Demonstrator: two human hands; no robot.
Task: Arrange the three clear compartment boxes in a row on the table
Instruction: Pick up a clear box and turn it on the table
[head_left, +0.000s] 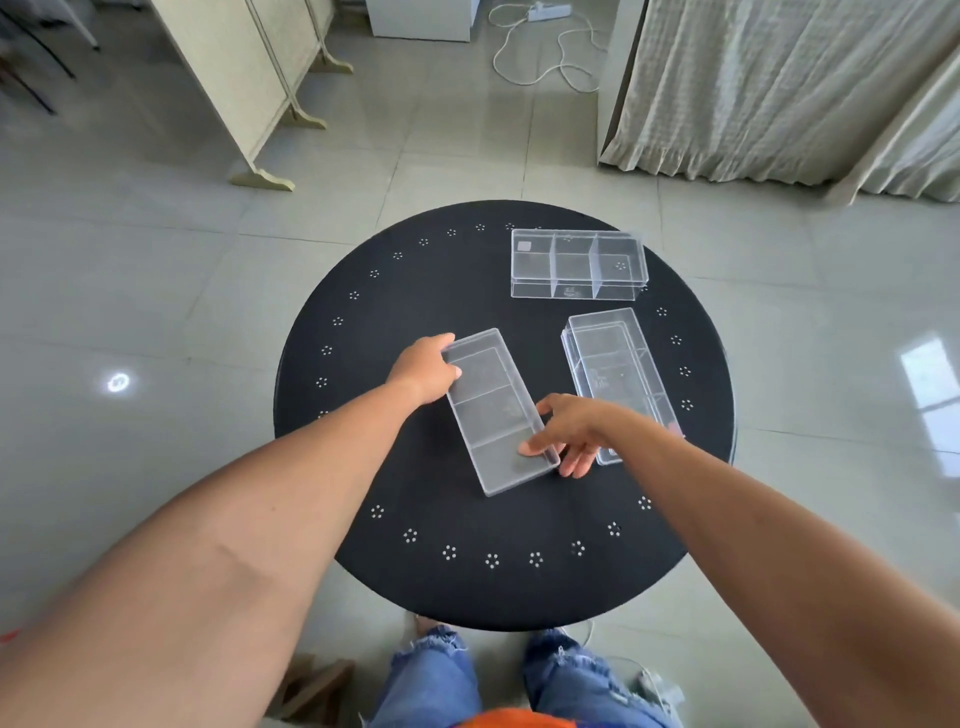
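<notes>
A round black table with white dot clusters (415, 467) fills centre frame; on it, a clear three-compartment plastic box (498, 410) lies diagonally, upper-left to lower-right; left hand (423, 371) grips its far end, right hand (569, 431) its near corner; two matching boxes wait right.

Three clear, colourless plastic compartment boxes (496, 410) (615, 379) (576, 265) lie on a round black table (415, 291) ringed with small white dotted flower marks, above pale grey-green glossy floor tiles (156, 312), beside a cream textured curtain (769, 88) and faded blue ripped jeans (431, 686).
</notes>
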